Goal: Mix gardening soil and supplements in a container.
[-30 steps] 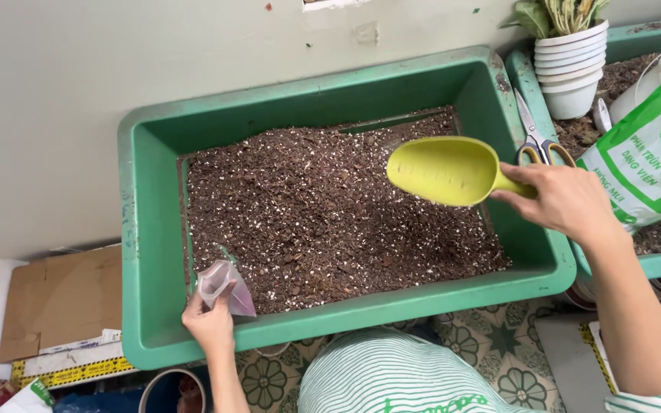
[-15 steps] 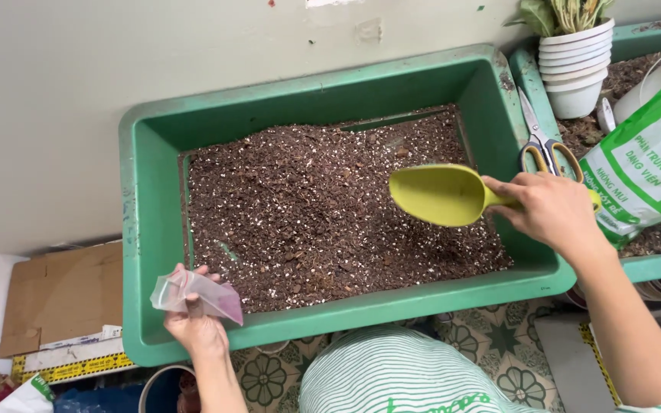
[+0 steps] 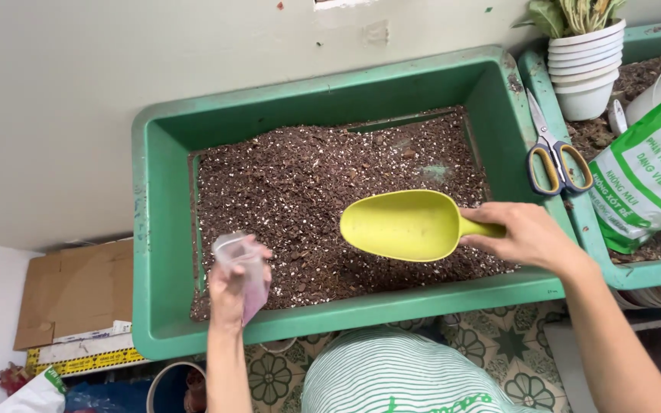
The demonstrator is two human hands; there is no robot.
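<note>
Scoop, yellow-green and empty, sits clenched by its handle in my right hand over the soil-filled green tub, while my left hand grips a small clear bag.

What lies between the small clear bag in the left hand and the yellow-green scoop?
Only potting soil in the green tub separates the bag from the scoop, as the head view shows.

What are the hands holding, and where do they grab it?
The right hand holds the yellow scoop by its handle. The left hand grips a small clear bag around its middle.
</note>
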